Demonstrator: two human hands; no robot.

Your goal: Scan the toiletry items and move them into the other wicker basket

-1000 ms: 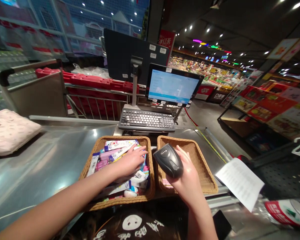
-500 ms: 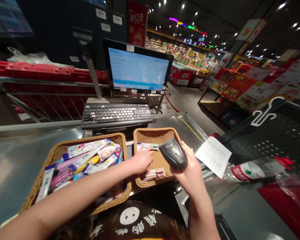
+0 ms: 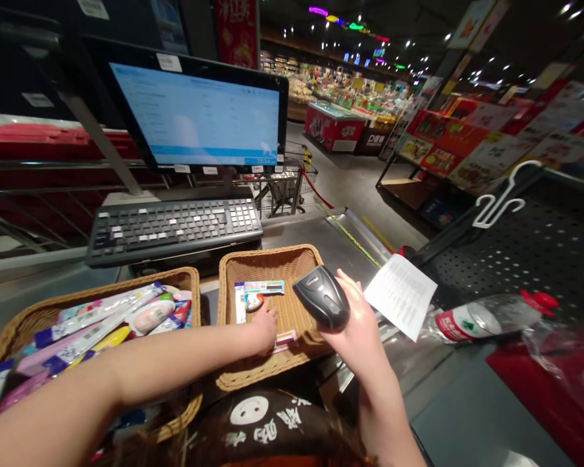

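My right hand [image 3: 353, 331] is wrapped around a black handheld barcode scanner [image 3: 324, 299], held over the right side of a brown woven basket [image 3: 267, 256]. My left hand [image 3: 263, 329] is down in this basket with fingers slightly apart and nothing seen in its grip. Just beyond its fingertips lies a small package with a cartoon face [image 3: 254, 301]. A blue flat package [image 3: 267, 287] and a white upright strip-like package [image 3: 240, 302] lie around it. A pink package [image 3: 286, 340] rests near the front, partly behind my left hand.
A second woven basket [image 3: 194, 298] at left is heaped with packaged toothbrushes [image 3: 92, 318]. Behind stand a keyboard [image 3: 175, 227] and a monitor [image 3: 199, 120]. To the right are a printed paper sheet [image 3: 401, 295], a large plastic bottle [image 3: 486, 318] and a white hook [image 3: 499, 201].
My left hand has drawn back toward me, uncovering the cartoon-faced package and the white one. The scanner stays in my right hand. The view has shifted, bringing the monitor closer.
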